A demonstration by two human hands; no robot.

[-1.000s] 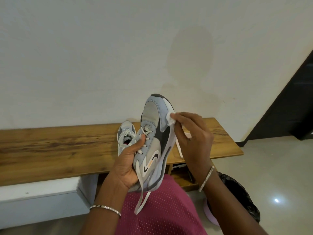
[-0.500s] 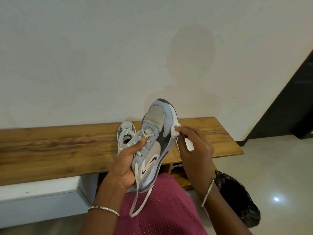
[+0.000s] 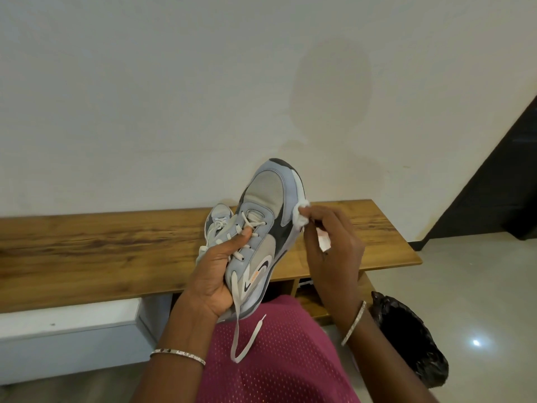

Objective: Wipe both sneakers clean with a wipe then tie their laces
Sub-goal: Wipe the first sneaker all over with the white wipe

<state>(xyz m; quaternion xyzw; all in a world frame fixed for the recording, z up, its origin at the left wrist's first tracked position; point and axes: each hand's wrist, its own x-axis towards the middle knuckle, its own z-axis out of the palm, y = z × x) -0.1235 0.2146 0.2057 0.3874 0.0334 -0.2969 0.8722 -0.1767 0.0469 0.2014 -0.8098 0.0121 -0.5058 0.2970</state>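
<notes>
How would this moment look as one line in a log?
left hand: holds sneaker | right hand: presses wipe on sole edge | lace: untied | second sneaker: on bench

left wrist: thin silver bangle [image 3: 177,356], studded, lower centre-left of frame
right wrist: matching thin silver bangle [image 3: 354,323], lower right
forearms: bare, no sleeves
lap: magenta mesh garment [image 3: 276,359], fine perforations, bottom centre
</notes>
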